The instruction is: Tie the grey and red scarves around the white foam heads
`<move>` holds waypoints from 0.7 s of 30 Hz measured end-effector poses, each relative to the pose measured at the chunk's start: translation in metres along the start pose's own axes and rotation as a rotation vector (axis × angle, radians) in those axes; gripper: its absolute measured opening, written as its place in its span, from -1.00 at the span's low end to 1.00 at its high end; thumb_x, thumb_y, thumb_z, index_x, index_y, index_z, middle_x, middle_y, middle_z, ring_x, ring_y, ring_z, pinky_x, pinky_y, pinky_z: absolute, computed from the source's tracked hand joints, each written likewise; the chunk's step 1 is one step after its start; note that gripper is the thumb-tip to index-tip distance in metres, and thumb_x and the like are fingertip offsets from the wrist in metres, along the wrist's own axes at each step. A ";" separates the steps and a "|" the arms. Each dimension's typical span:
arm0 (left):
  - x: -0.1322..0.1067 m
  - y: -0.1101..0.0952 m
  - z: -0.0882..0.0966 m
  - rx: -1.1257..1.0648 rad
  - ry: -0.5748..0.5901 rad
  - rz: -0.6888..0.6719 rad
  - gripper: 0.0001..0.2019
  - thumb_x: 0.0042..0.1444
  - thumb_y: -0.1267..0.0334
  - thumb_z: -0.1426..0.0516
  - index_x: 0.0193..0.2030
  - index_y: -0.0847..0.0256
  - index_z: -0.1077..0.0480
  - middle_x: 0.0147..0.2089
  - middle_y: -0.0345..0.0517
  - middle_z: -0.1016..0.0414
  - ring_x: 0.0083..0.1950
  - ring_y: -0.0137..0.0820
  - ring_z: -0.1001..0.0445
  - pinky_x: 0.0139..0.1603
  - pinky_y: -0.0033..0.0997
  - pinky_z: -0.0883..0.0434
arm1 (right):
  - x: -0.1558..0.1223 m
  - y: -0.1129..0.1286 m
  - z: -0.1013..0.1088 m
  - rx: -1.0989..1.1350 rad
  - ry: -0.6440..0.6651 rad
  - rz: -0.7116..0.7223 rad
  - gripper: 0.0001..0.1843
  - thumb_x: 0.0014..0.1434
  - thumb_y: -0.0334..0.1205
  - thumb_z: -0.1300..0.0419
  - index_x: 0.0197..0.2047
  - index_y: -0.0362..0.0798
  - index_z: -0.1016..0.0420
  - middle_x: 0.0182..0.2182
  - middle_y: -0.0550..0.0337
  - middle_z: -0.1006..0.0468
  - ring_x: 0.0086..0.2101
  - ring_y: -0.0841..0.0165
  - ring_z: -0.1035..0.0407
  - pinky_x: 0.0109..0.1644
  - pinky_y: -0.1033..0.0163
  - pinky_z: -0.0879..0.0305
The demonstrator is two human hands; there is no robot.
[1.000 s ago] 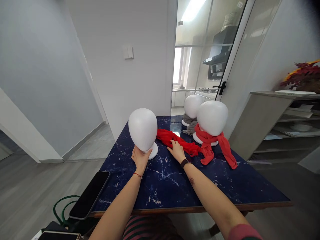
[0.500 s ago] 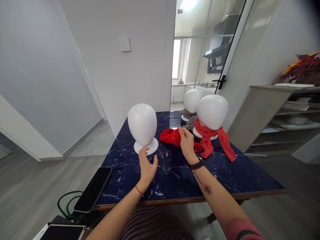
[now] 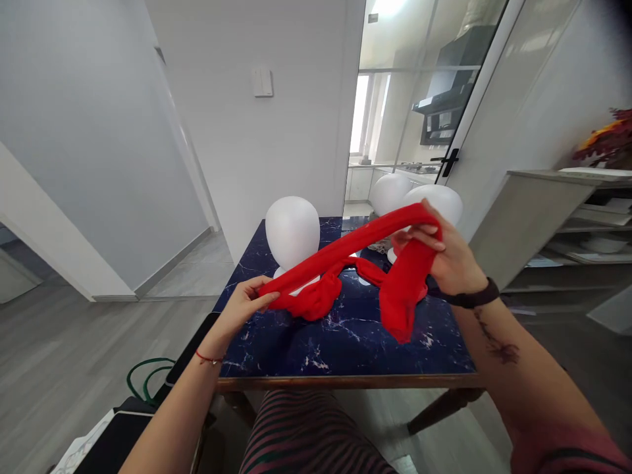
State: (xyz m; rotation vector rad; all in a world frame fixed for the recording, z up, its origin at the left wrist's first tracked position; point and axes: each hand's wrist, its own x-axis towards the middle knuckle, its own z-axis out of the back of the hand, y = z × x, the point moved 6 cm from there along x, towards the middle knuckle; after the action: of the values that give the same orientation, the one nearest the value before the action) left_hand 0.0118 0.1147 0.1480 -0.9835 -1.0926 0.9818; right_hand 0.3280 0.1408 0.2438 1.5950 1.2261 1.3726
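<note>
A red scarf (image 3: 345,245) is stretched in the air above the table, between my two hands. My left hand (image 3: 249,299) pinches it at the lower left. Higher up on the right, my right hand (image 3: 447,253) grips the scarf, and one end hangs down below the fingers. Part of the cloth droops in a loop in the middle. Behind the scarf stands a white mannequin head (image 3: 292,230), bare on top, its base mostly covered by the cloth. Another white head (image 3: 439,201) is at the right, largely hidden behind my right hand and the scarf.
The dark blue marbled table (image 3: 316,349) has a wooden front edge. A third white head (image 3: 390,192) stands at the back, by the glass door. A black phone (image 3: 197,342) lies at the left edge, near a green cord (image 3: 148,378). Shelves (image 3: 557,230) stand at right.
The red scarf has come up off the table and is now spread between both hands. My left hand has closed on it and moved left; my right hand has moved right and up.
</note>
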 end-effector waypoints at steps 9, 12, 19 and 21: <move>-0.017 0.008 0.015 0.333 -0.225 -0.060 -0.69 -0.03 0.06 -0.18 -0.20 0.19 -0.48 -0.20 -0.08 -0.52 -0.16 -0.28 -0.43 -0.10 -0.30 -0.35 | 0.004 -0.002 0.012 -0.086 -0.100 -0.009 -0.46 0.27 -0.19 0.31 -0.35 -0.19 -0.46 -0.40 0.26 -0.54 -0.55 0.73 -0.26 -0.28 0.32 -0.20; -0.028 0.011 -0.014 0.172 -0.235 0.000 -0.65 0.00 -0.02 -0.13 -0.25 0.22 -0.49 -0.20 -0.01 -0.53 -0.11 -0.22 -0.44 0.03 -0.19 -0.33 | -0.021 -0.034 -0.043 0.019 0.145 -0.025 -0.74 0.23 -0.17 0.00 -0.11 -0.03 -0.45 -0.25 0.21 -0.56 -0.47 0.58 -0.35 -0.25 0.31 -0.32; -0.082 0.015 -0.070 -0.510 0.121 0.477 -0.57 0.06 -0.08 -0.07 -0.14 0.23 -0.48 -0.22 0.04 -0.54 -0.16 -0.21 -0.50 -0.14 -0.24 -0.44 | -0.143 -0.075 -0.153 -0.353 1.134 0.138 -0.76 0.21 -0.20 -0.07 -0.07 0.13 -0.47 -0.21 0.20 -0.56 -0.20 0.38 -0.42 -0.03 0.27 -0.33; -0.099 0.009 -0.031 -0.362 -0.147 0.326 -0.69 0.02 0.05 -0.16 -0.19 0.20 -0.49 -0.25 -0.05 -0.53 -0.22 -0.30 -0.49 -0.20 -0.35 -0.44 | -0.141 -0.082 -0.153 -0.324 1.145 0.136 -0.74 0.23 -0.15 -0.05 -0.06 0.11 -0.47 -0.26 0.22 -0.57 -0.29 0.40 -0.45 -0.13 0.30 -0.38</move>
State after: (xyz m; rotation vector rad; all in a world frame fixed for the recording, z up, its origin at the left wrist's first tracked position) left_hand 0.0237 0.0185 0.1112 -1.4346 -1.2863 1.1552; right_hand 0.1622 0.0218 0.1533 0.5946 1.3568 2.5623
